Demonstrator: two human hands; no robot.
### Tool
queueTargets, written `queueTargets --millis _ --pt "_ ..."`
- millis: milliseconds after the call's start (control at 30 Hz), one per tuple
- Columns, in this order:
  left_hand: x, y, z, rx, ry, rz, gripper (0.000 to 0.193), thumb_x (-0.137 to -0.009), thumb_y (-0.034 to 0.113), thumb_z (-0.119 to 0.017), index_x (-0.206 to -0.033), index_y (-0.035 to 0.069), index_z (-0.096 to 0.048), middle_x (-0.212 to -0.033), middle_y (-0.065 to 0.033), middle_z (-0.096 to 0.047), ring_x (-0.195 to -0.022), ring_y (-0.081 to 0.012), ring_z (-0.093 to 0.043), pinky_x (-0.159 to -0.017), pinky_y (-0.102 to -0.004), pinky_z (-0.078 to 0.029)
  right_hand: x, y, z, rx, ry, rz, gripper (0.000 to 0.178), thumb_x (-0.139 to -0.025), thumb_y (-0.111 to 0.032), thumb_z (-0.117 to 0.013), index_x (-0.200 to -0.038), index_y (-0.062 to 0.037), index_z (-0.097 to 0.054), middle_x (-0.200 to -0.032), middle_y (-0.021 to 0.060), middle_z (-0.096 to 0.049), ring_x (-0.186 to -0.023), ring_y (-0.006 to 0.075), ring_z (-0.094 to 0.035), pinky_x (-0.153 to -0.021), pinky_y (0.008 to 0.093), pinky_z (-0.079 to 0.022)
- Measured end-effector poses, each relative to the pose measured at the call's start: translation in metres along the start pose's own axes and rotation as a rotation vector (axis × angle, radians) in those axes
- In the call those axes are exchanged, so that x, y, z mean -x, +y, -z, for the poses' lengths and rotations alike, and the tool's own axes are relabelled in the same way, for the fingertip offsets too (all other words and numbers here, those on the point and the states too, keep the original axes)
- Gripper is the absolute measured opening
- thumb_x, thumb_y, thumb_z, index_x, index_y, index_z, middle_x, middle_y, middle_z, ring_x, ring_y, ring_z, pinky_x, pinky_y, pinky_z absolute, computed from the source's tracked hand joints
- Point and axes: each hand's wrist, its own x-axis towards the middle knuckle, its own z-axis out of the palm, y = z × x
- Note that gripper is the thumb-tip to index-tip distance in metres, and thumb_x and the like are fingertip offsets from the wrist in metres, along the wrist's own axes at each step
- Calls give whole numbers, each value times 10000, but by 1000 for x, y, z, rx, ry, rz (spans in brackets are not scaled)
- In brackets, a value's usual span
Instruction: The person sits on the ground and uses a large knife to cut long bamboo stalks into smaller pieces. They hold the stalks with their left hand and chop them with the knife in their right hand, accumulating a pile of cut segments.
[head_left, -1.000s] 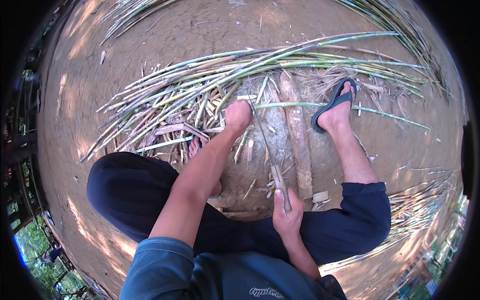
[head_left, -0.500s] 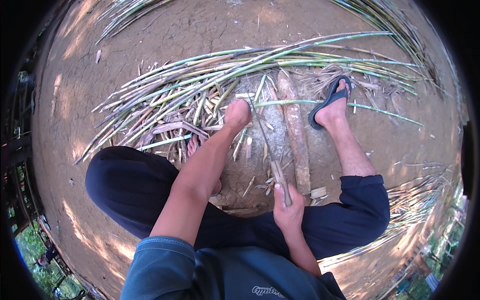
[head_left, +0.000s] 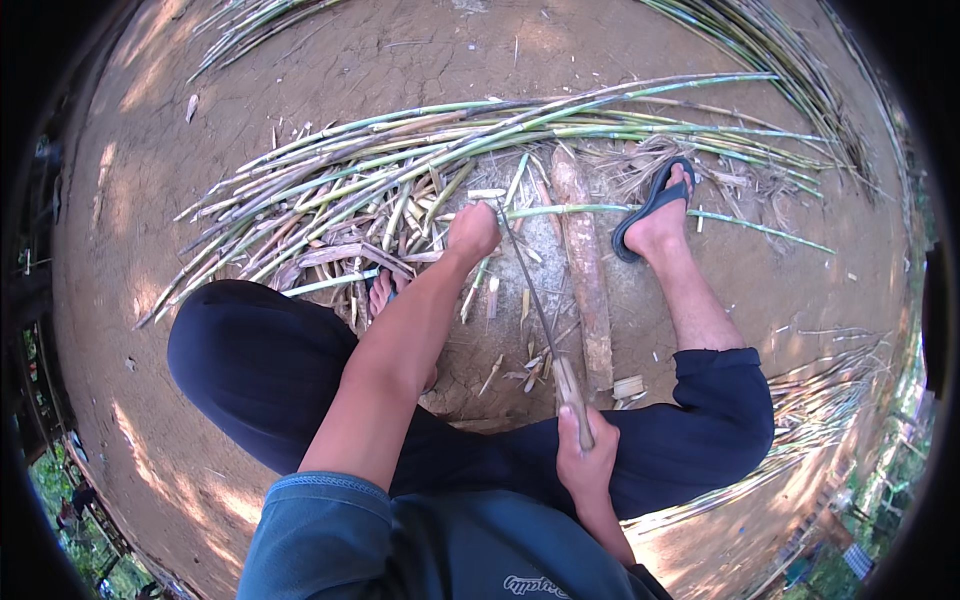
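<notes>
My left hand (head_left: 473, 232) is closed around the left end of a long green cane stalk (head_left: 570, 209). The stalk lies across a log (head_left: 577, 260) and passes under my sandalled right foot (head_left: 660, 215). My right hand (head_left: 588, 450) grips the wooden handle of a long thin-bladed machete (head_left: 528, 275). Its blade slants up and left, and the far end meets the stalk close beside my left fist. Whether the edge has bitten into the stalk I cannot tell. A short pale cane piece (head_left: 487, 193) lies just beyond the fist.
A heap of long cane stalks (head_left: 400, 140) spreads beyond my hands, with short cut pieces (head_left: 395, 215) at its near side. More stalks lie at the far right (head_left: 775, 65), far left (head_left: 255, 30) and near right (head_left: 815, 410). My left foot (head_left: 382, 290) is beside the heap.
My right hand and the machete handle have shifted slightly nearer to me and to the right. My left hand stays on the stalk at nearly the same place.
</notes>
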Motion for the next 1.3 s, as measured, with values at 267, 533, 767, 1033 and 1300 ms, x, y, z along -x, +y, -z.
queueTargets --millis 267,533,767,1033,1300 --pt "-2 6 -1 16 -14 22 180 -787 55 -587 -897 -31 -700 -1002 -266 -668 -968 -406 -649 -858 -463 -522 -66 -1 -33 89 -2 10 274 -936 -179 -604 -753 18 -552 -535 131 -432 -473 186 -429 -480 363 -350" --pt "-1 -7 -13 -16 -4 17 177 -785 56 -593 -897 -29 -700 -987 -267 -669 -967 -401 -650 -854 -455 -526 8 1 10 28 -25 -40 182 -898 -124 -627 -793 25 -613 -543 152 -523 -488 207 -601 -488 335 -423" --pt "2 -1 -8 -12 5 21 179 -787 61 -581 -880 -35 -699 -973 -265 -675 -945 -403 -656 -842 -456 -529 -50 5 -21 113 -39 -16 176 -897 -133 -629 -826 28 -635 -565 184 -523 -509 260 -604 -502 373 -419" --pt "2 6 -3 -34 34 31 197 -799 81 -580 -904 -19 -713 -989 -242 -684 -962 -379 -668 -844 -448 -536 -48 3 -29 97 4 11 219 -914 -174 -621 -819 23 -621 -585 196 -542 -510 314 -580 -507 403 -415" --pt "9 13 -2 -77 49 -2 194 -790 88 -587 -899 -7 -717 -930 -240 -692 -919 -378 -681 -825 -439 -543 9 -5 12 80 -37 -4 162 -907 -97 -601 -844 49 -629 -565 131 -533 -527 166 -579 -502 319 -424"
